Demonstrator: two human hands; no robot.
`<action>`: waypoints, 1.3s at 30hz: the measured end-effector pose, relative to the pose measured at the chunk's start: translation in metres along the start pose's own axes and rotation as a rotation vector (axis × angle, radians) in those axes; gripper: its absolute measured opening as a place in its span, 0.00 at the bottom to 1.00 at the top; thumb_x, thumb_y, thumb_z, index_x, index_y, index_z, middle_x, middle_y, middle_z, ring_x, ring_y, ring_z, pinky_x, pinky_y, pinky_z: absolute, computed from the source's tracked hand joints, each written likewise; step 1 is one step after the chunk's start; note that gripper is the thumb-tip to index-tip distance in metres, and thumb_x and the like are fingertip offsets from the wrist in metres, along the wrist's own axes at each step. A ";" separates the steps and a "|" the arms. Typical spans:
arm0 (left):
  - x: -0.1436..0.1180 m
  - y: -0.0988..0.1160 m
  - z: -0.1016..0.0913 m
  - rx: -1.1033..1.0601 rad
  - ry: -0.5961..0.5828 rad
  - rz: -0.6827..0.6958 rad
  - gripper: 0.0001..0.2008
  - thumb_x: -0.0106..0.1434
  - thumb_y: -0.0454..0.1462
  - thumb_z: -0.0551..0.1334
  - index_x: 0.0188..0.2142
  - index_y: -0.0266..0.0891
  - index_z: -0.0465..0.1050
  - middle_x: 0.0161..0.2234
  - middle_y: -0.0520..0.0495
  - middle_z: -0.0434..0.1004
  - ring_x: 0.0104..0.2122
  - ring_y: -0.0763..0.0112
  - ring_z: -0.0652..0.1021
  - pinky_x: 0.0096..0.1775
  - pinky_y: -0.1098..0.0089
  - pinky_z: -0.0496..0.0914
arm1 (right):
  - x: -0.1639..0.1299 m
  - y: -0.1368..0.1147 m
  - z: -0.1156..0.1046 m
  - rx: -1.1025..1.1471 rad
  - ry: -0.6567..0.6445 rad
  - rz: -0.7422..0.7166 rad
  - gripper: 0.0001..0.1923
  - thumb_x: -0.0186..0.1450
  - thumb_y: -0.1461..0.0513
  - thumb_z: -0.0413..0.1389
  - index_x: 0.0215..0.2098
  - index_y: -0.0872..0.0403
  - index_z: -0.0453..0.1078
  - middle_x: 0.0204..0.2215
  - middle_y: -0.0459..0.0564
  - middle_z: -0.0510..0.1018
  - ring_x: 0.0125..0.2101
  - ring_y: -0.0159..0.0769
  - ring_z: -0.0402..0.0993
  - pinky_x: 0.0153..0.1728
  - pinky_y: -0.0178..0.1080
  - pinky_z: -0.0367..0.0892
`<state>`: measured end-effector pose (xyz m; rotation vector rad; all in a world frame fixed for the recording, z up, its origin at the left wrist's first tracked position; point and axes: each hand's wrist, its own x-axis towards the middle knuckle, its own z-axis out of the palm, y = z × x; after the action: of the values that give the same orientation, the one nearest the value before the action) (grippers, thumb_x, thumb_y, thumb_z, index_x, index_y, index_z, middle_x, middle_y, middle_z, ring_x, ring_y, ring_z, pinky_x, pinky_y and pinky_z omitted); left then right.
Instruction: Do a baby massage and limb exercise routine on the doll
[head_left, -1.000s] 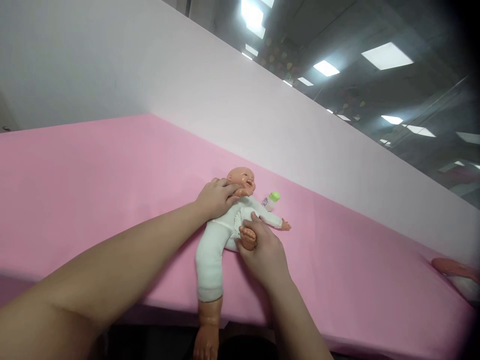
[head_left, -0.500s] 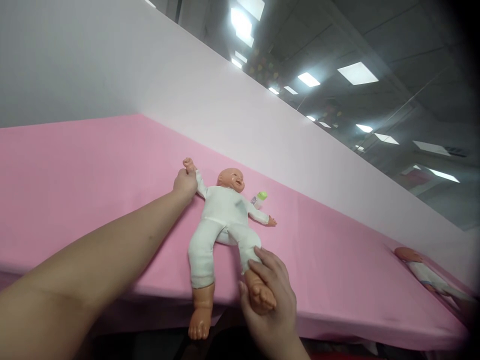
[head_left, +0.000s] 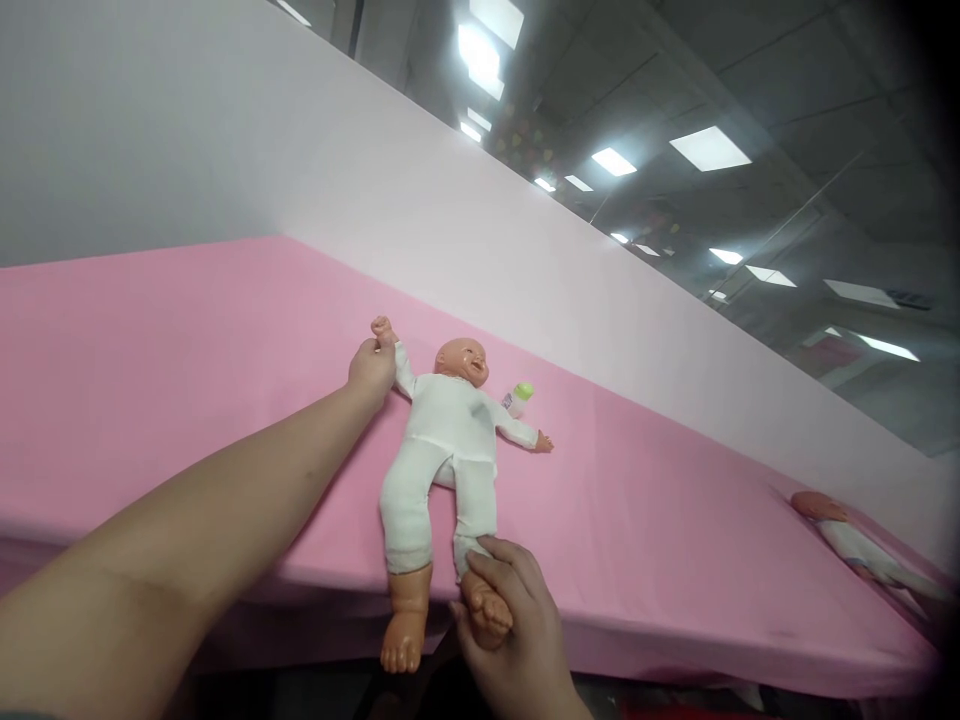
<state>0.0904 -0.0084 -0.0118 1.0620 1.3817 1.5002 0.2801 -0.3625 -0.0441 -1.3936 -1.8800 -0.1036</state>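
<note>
A baby doll (head_left: 451,412) in a white suit lies on its back on the pink-covered table (head_left: 645,500), its head away from me. My left hand (head_left: 372,368) is closed round the doll's raised arm, just below its small fist. Lower down, my right hand (head_left: 521,610) wraps the doll's lower leg and foot at the table's front edge, thumb on one side and fingers on the other. The doll's other foot hangs free past the edge. Beside its shoulder lies a small bottle (head_left: 517,399) with a green cap.
A second doll (head_left: 855,545) in light clothing lies at the far right of the table. Behind the table runs a pale partition wall (head_left: 465,250). The table's front edge drops away close to me.
My right hand has moved left and slightly down, bringing the doll's leg inward and straighter. My left hand keeps hold of the doll's arm, nearly still.
</note>
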 end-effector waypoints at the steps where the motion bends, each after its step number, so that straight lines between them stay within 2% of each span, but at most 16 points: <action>1: -0.001 0.002 0.001 0.000 -0.007 -0.013 0.24 0.66 0.61 0.58 0.37 0.44 0.72 0.37 0.40 0.81 0.39 0.48 0.81 0.37 0.58 0.71 | 0.001 0.000 -0.001 0.008 0.008 -0.004 0.24 0.63 0.66 0.64 0.56 0.47 0.73 0.53 0.56 0.77 0.53 0.47 0.78 0.51 0.49 0.80; 3: -0.005 0.005 0.003 -0.016 -0.033 0.001 0.21 0.66 0.58 0.60 0.37 0.44 0.73 0.36 0.43 0.81 0.37 0.54 0.81 0.36 0.61 0.71 | 0.006 -0.003 -0.006 0.022 0.056 -0.002 0.22 0.64 0.66 0.64 0.56 0.48 0.73 0.54 0.57 0.78 0.53 0.47 0.78 0.51 0.49 0.80; 7: -0.024 0.011 0.009 -0.069 -0.154 0.186 0.18 0.66 0.54 0.63 0.43 0.44 0.77 0.42 0.45 0.84 0.41 0.59 0.82 0.41 0.64 0.73 | 0.026 -0.010 -0.017 0.014 0.185 0.006 0.20 0.67 0.64 0.63 0.57 0.50 0.74 0.58 0.59 0.77 0.55 0.50 0.78 0.55 0.53 0.78; 9: -0.037 0.015 0.010 -0.010 -0.247 0.293 0.20 0.66 0.54 0.63 0.48 0.44 0.79 0.47 0.45 0.84 0.44 0.58 0.82 0.46 0.63 0.73 | 0.043 -0.011 -0.020 -0.003 0.211 0.008 0.19 0.67 0.63 0.63 0.56 0.50 0.74 0.60 0.59 0.76 0.57 0.51 0.77 0.56 0.56 0.76; 11: -0.050 0.019 0.009 0.149 -0.359 0.434 0.22 0.66 0.53 0.63 0.53 0.46 0.80 0.50 0.45 0.83 0.48 0.56 0.81 0.51 0.61 0.72 | 0.061 -0.009 -0.020 -0.020 0.218 0.010 0.19 0.67 0.62 0.64 0.56 0.50 0.75 0.61 0.59 0.75 0.58 0.52 0.76 0.57 0.57 0.75; 15: -0.067 0.025 0.006 0.579 -0.567 0.720 0.18 0.67 0.48 0.63 0.54 0.55 0.82 0.51 0.45 0.82 0.57 0.48 0.76 0.61 0.52 0.65 | 0.099 0.004 -0.017 -0.071 0.146 -0.013 0.19 0.66 0.60 0.64 0.55 0.49 0.77 0.61 0.57 0.77 0.59 0.52 0.75 0.58 0.56 0.75; 18: -0.070 0.026 0.008 0.755 -0.593 0.792 0.17 0.68 0.48 0.61 0.54 0.58 0.82 0.53 0.44 0.81 0.59 0.44 0.72 0.62 0.46 0.61 | 0.124 0.015 -0.011 -0.101 0.032 0.015 0.19 0.63 0.59 0.66 0.53 0.49 0.79 0.60 0.55 0.78 0.59 0.52 0.76 0.58 0.56 0.74; 20: -0.071 0.024 0.010 0.796 -0.596 0.819 0.18 0.69 0.47 0.60 0.54 0.59 0.82 0.54 0.44 0.80 0.58 0.45 0.73 0.61 0.46 0.62 | 0.137 0.020 -0.003 -0.100 -0.044 0.068 0.19 0.62 0.61 0.65 0.52 0.48 0.79 0.59 0.54 0.79 0.58 0.52 0.77 0.58 0.56 0.74; 24: -0.071 0.021 0.011 0.794 -0.623 0.851 0.19 0.72 0.49 0.57 0.56 0.58 0.81 0.54 0.43 0.79 0.56 0.49 0.74 0.59 0.50 0.65 | 0.149 0.022 0.014 -0.101 -0.145 0.105 0.18 0.62 0.64 0.63 0.50 0.48 0.79 0.57 0.53 0.81 0.61 0.51 0.75 0.56 0.53 0.75; 27: -0.071 0.019 0.009 0.783 -0.626 0.855 0.20 0.73 0.48 0.56 0.57 0.56 0.80 0.54 0.44 0.79 0.57 0.49 0.74 0.59 0.50 0.66 | 0.149 0.020 0.021 -0.125 -0.157 0.101 0.17 0.63 0.65 0.61 0.50 0.47 0.79 0.55 0.51 0.82 0.61 0.51 0.74 0.55 0.52 0.75; 31: -0.071 0.018 0.010 0.710 -0.596 0.791 0.19 0.72 0.45 0.57 0.58 0.54 0.79 0.57 0.45 0.78 0.60 0.50 0.73 0.60 0.52 0.67 | 0.150 0.019 0.022 -0.130 -0.155 0.133 0.17 0.64 0.63 0.63 0.51 0.47 0.80 0.60 0.53 0.79 0.59 0.52 0.77 0.53 0.51 0.76; 35: -0.067 0.020 0.011 0.556 -0.502 0.672 0.21 0.73 0.45 0.55 0.61 0.49 0.75 0.57 0.42 0.78 0.60 0.54 0.74 0.61 0.55 0.66 | 0.151 0.019 0.023 -0.086 -0.137 0.158 0.17 0.64 0.63 0.63 0.51 0.48 0.79 0.58 0.54 0.80 0.62 0.51 0.73 0.57 0.52 0.74; 39: -0.055 0.019 0.008 0.373 -0.340 0.512 0.22 0.74 0.51 0.52 0.58 0.44 0.73 0.54 0.39 0.79 0.54 0.53 0.77 0.56 0.56 0.70 | 0.144 0.020 0.027 -0.085 -0.093 0.149 0.18 0.64 0.63 0.62 0.53 0.49 0.78 0.61 0.56 0.77 0.62 0.50 0.74 0.60 0.53 0.72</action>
<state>0.1146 -0.0588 0.0046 1.9233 1.2225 1.3347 0.2691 -0.2297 0.0188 -1.6167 -1.8590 -0.0459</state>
